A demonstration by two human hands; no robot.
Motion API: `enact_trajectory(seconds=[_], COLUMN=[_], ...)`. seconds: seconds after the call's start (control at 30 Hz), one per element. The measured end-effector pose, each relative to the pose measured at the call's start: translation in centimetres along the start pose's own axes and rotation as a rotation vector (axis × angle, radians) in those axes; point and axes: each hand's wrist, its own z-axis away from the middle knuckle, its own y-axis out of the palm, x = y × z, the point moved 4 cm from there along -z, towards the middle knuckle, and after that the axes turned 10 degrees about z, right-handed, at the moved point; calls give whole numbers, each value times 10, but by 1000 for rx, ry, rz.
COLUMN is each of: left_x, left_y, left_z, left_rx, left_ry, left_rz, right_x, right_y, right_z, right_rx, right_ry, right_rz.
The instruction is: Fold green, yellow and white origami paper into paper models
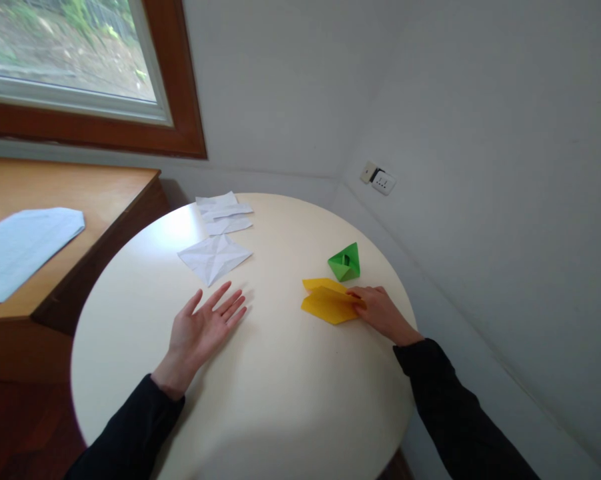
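My right hand [380, 312] grips the right end of a yellow folded paper [330, 304], its fingers and thumb closed on the edge. Two layers of that paper spread apart toward the left, like a paper plane's wings. Just behind it sits a green folded paper piece [345, 264] with raised pointed sides and a small dark-green part in its middle. On the left, my left hand [203, 330] is palm up with fingers spread, holding nothing. Beyond its fingertips lies a creased white paper [215, 258], roughly diamond-shaped.
Several white folded papers [224, 213] lie at the far edge of the round white table [290, 400]. A wooden desk [115, 190] with a pale sheet [28, 247] stands at the left, under a window [70, 57]. A wall socket [383, 182] is at the back right.
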Motion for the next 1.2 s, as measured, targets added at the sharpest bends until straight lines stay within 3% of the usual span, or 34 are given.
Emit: enact_trajectory(seconds=[0.4, 1.0, 1.2], left_x=[0, 2, 4], left_y=[-1, -1, -2], left_z=[0, 1, -1], left_rx=[-17, -62, -89], left_ry=[5, 0, 5], left_rz=[1, 27, 14], right_x=[-6, -16, -17], right_y=[-2, 12, 17], right_z=[4, -14, -17], right_rx=[-25, 1, 21], right_ry=[4, -32, 24], right_rz=[-73, 9, -59])
